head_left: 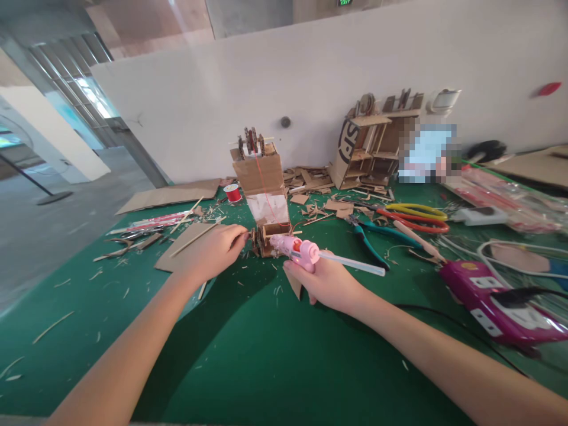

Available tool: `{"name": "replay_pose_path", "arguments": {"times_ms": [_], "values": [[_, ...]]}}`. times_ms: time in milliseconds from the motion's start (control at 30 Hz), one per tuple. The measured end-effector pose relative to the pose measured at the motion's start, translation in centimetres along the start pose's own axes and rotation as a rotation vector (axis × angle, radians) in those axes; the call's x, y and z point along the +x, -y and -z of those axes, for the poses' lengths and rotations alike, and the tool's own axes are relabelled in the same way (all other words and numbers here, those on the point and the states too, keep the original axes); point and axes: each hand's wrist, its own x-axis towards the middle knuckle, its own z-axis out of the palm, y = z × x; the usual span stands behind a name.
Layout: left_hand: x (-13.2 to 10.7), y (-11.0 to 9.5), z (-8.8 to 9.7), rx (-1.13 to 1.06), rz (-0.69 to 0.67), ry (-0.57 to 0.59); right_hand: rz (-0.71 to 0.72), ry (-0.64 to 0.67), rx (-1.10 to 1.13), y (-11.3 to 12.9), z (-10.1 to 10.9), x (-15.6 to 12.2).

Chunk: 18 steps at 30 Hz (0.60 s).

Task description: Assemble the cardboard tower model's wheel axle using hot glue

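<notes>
Glue gun [298,249], pink, was held clamped in the right hand [331,284], the fingers wrapped round its grip, with a clear glue stick [355,264] jutting from its back end toward the right. Its nozzle was set against the foot of the cardboard tower [261,177], which stood upright on the green mat [248,355] near the middle of the table. The left hand [213,251] was closed in a pinch on the left edge of that foot. The foot was formed by a small open box [273,232]; what lay inside could not be made out. A red thread was seen running down the tower's front.

A cardboard shelf unit [370,151] was propped against the white wall, behind and to the right; its compartments looked mostly bare, though their contents could not be told for certain, and small pieces were stood on its top. A red spool [231,192] was placed just left of the tower. Teal-handled pliers [373,236] were laid just beyond the glue stick. A purple power strip [492,296], with a black plug [517,296] seated in it, was set near the right forearm. Cardboard scraps and wooden sticks were strewn around the tower.
</notes>
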Motion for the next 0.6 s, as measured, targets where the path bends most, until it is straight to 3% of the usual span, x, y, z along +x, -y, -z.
{"name": "replay_pose_path", "arguments": {"times_ms": [600], "values": [[0.02,-0.13,-0.03,-0.019,0.029,0.012,0.064,-0.075,0.132,-0.6,-0.14,-0.32]]}}
